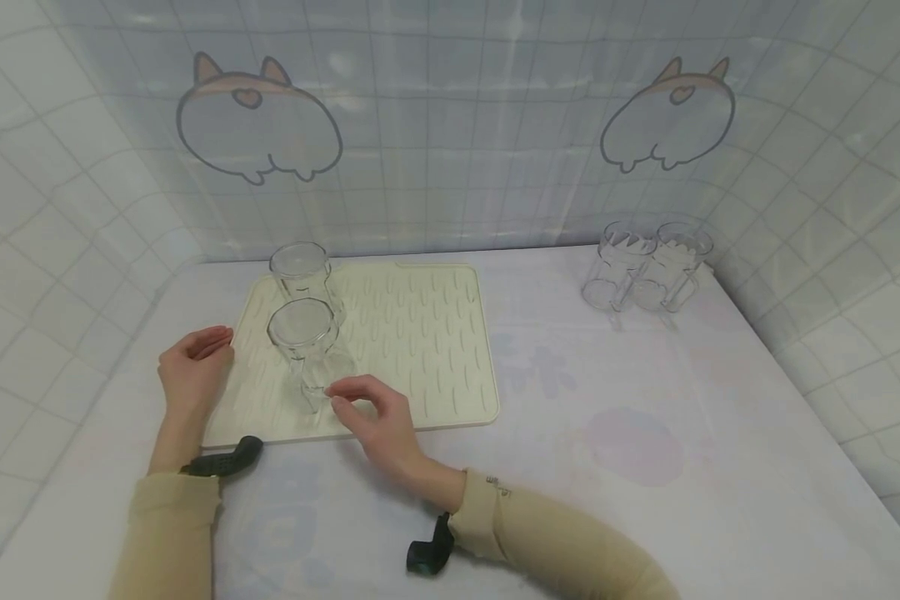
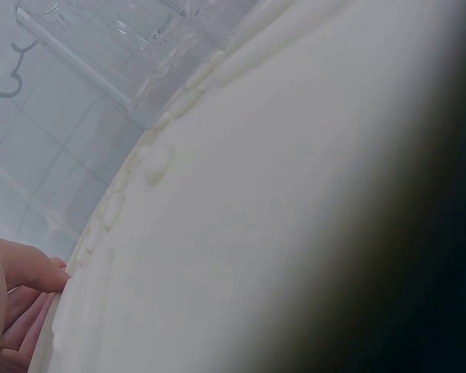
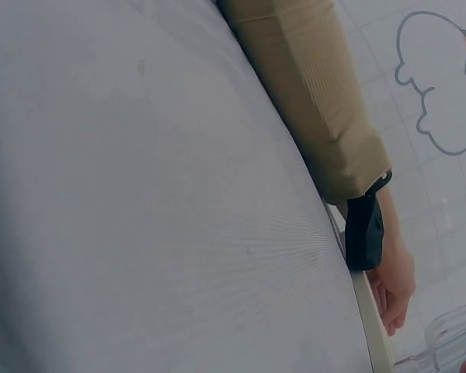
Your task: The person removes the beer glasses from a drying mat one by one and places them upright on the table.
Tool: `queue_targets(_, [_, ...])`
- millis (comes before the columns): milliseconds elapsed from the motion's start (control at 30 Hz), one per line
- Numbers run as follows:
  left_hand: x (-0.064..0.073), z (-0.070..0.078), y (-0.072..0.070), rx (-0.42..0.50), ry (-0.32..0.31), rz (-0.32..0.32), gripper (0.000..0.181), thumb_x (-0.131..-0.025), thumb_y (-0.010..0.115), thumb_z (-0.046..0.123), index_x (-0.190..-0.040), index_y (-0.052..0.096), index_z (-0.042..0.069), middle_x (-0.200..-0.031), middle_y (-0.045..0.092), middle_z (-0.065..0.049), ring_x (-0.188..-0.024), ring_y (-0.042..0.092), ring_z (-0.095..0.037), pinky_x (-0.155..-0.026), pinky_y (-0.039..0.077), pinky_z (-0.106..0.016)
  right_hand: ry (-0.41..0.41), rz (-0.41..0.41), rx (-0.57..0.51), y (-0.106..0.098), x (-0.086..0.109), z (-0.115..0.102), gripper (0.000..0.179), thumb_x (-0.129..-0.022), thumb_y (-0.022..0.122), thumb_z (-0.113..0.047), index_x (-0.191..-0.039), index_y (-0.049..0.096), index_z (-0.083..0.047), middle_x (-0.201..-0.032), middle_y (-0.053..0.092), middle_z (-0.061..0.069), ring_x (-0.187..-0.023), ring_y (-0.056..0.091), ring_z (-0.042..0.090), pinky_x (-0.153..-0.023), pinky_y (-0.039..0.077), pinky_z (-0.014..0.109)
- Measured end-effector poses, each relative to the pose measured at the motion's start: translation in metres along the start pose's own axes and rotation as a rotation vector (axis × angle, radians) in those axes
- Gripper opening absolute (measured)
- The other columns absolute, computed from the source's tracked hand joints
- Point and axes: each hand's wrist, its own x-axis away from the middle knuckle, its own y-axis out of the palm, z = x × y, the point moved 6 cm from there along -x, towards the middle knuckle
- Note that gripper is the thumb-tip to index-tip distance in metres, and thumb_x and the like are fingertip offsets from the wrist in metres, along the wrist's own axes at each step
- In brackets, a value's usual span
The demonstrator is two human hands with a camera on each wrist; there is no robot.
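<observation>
A clear glass mug [image 1: 302, 333] stands on the front left part of the cream ribbed drying mat [image 1: 420, 350], its handle towards the near side. My right hand [image 1: 378, 421] pinches at that handle with thumb and index finger; the glass makes the exact contact hard to see. Just behind is a second glass mug [image 1: 300, 271] on the same mat. My left hand [image 1: 198, 362] rests at the mat's left edge with loosely curled fingers. In the left wrist view its fingers [image 2: 39, 272] touch the mat's rim, gripping nothing visible.
Two more glass mugs [image 1: 618, 267] stand side by side at the back right of the white-covered table [image 1: 570, 483]. Tile-patterned sheeting [image 1: 457, 150] with cartoon animal drawings rises behind and at both sides. Black wrist cameras [image 1: 429, 554] sit at both cuffs.
</observation>
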Motion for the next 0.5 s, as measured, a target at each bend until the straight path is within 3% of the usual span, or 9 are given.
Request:
queue_targets(200, [-0.001,0.0,0.0,-0.017,0.002,0.002,0.034,-0.088,0.062,0.017,-0.122,0.062,0.012,-0.11,0.065,0.005,-0.089,0.059,0.007,-0.076,0.044,-0.003,-0.008,0.027,0.007,0.005,-0.003,0.0,0.02,-0.092,0.058,-0.009,-0.108,0.063,0.001,-0.105,0.066,0.016,-0.1,0.059,0.013,-0.092,0.047,0.048])
queue_targets(500, [-0.003,-0.005,0.0,-0.017,-0.019,0.003,0.034,-0.087,0.063,0.018,-0.121,0.063,0.015,-0.108,0.066,0.007,-0.089,0.059,0.006,-0.075,0.044,-0.004,-0.029,0.025,0.046,0.021,-0.005,0.001,0.022,-0.091,0.06,-0.012,-0.11,0.063,-0.001,-0.107,0.066,0.013,-0.102,0.06,0.019,-0.09,0.049,0.044])
